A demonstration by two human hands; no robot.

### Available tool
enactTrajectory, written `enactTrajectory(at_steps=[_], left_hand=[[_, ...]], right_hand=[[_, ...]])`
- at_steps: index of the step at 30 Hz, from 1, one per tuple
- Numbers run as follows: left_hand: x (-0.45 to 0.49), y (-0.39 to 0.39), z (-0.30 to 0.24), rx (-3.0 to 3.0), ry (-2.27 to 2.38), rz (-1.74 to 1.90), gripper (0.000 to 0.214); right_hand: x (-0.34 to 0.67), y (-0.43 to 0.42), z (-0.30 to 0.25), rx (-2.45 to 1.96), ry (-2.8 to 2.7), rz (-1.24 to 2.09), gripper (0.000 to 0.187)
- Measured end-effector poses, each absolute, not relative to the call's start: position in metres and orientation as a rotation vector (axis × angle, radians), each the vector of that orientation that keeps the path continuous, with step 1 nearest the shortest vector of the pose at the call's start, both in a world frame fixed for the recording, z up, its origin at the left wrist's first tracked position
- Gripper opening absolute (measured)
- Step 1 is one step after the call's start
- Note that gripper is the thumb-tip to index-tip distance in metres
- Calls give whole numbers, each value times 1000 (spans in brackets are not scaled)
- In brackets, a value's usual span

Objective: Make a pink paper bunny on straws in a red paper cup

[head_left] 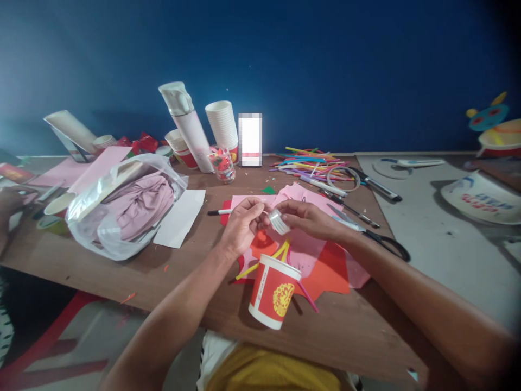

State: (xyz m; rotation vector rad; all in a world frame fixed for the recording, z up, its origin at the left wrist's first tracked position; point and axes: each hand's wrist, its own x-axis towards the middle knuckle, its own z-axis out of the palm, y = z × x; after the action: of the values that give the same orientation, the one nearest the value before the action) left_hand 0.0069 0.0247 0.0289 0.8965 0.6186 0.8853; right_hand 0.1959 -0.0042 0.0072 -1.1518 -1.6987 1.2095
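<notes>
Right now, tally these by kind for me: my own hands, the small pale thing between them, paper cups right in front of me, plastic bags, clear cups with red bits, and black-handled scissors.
Your hands, left hand and right hand: 2
Small pale object: 1
Paper cup: 1
Plastic bag: 1
Clear cup: 1
Scissors: 1
Total: 7

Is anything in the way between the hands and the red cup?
Only some thin yellow strips, I think. They show just behind the red cup, toward the left hand and right hand. They look too skinny to block much. I can't tell if they touch the cup.
</notes>
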Motion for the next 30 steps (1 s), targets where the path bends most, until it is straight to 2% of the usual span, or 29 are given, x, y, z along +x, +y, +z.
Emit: enactTrajectory(at_steps=[5,9,14,21,30], left_hand=[[8,23,30,914,653,922,21],[9,23,29,936,661,967,19],[12,18,28,1042,674,1000,15],[16,13,28,1143,778,1020,19],[20,11,23,1164,711,1049,14]], right_hand=[[192,-5,20,-1316,-1610,809,26],[185,-12,31,-1361,-1617,651,24],[176,-20,33,-1401,-1662,598,26],[174,-16,26,-1447,-1644,768,28],[168,-22,31,-1430,-1618,628,24]])
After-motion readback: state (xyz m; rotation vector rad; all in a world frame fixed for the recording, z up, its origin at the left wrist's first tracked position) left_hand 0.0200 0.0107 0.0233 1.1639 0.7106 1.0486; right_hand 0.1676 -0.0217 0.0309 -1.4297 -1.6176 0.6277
